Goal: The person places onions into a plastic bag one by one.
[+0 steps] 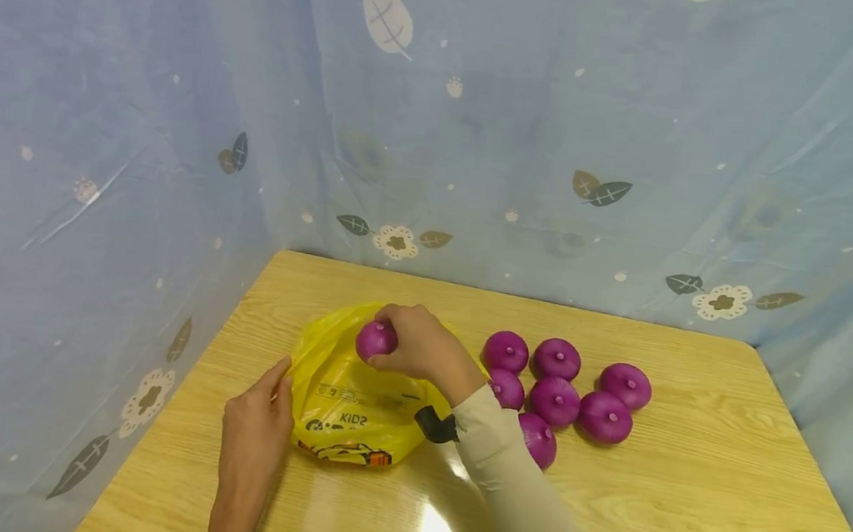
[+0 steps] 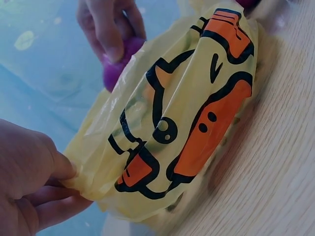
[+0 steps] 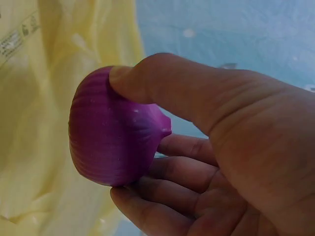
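Observation:
My right hand [image 1: 420, 349] grips a purple onion [image 1: 375, 340] over the open mouth of a yellow plastic bag [image 1: 355, 402]. In the right wrist view the thumb lies on the upper side of the onion [image 3: 115, 128] and the fingers are below it. My left hand [image 1: 258, 424] pinches the left rim of the bag; the left wrist view shows thumb and fingers on the plastic [image 2: 88, 182]. Black and orange cartoon print covers the bag's near side. Several more purple onions [image 1: 555, 401] lie on the table to the right of the bag, one partly behind my right forearm.
A light wooden table [image 1: 711, 472] carries everything. Blue curtains [image 1: 512, 139] with leaf and flower prints hang along its back and left sides. Two onions [image 1: 615, 402] sit slightly apart at the right of the group.

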The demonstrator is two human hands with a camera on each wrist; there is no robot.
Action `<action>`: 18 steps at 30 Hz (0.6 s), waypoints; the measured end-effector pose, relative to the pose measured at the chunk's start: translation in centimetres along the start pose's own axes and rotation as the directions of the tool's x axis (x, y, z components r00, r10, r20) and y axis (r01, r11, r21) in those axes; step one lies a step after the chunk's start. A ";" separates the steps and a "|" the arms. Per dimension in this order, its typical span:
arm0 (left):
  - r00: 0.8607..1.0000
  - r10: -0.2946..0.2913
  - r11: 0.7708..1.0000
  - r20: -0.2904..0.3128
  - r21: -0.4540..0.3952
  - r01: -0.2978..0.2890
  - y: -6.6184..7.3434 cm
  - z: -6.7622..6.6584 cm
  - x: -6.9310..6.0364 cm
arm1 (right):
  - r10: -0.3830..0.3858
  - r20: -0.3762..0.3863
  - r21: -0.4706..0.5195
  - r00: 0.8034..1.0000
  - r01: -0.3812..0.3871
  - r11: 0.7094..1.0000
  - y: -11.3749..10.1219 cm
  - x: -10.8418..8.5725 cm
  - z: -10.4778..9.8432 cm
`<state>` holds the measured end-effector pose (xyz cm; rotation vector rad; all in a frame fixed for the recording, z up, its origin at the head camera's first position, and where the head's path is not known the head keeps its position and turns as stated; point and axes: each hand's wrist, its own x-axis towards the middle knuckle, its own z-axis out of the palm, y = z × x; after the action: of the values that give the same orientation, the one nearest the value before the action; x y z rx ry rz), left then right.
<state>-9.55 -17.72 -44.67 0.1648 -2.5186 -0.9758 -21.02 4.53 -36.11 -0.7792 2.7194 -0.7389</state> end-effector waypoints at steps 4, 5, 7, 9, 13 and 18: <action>1.000 0.002 1.000 0.005 0.000 -0.002 0.0 0.0 0.1 | 0.038 0.016 0.020 0.999 -0.038 0.999 0.3 0.9 1.2; 1.000 0.002 1.000 0.005 -0.001 -0.002 0.0 0.0 0.1 | 0.048 0.017 0.026 0.999 -0.048 0.998 0.3 1.1 1.6; 1.000 0.003 1.000 0.007 -0.002 -0.003 0.0 -0.1 0.2 | 0.067 0.018 0.032 0.998 -0.067 0.997 0.4 1.5 2.2; 1.000 0.005 1.000 0.005 -0.002 -0.005 0.0 -0.1 0.2 | 0.078 0.018 0.032 0.997 -0.079 0.996 0.5 1.9 2.7; 1.000 0.010 1.000 -0.001 0.000 -0.010 -0.1 -0.2 0.2 | 0.093 0.018 0.033 0.996 -0.093 0.995 0.7 2.6 3.9; 1.000 0.017 1.000 -0.006 0.005 -0.017 -0.3 -0.1 0.1 | 0.115 0.011 0.022 0.993 -0.115 0.993 1.1 3.3 5.1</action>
<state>-9.57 -18.01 -44.76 0.1470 -2.5130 -0.9614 -22.54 1.40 -41.26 -0.6131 2.7158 -0.7368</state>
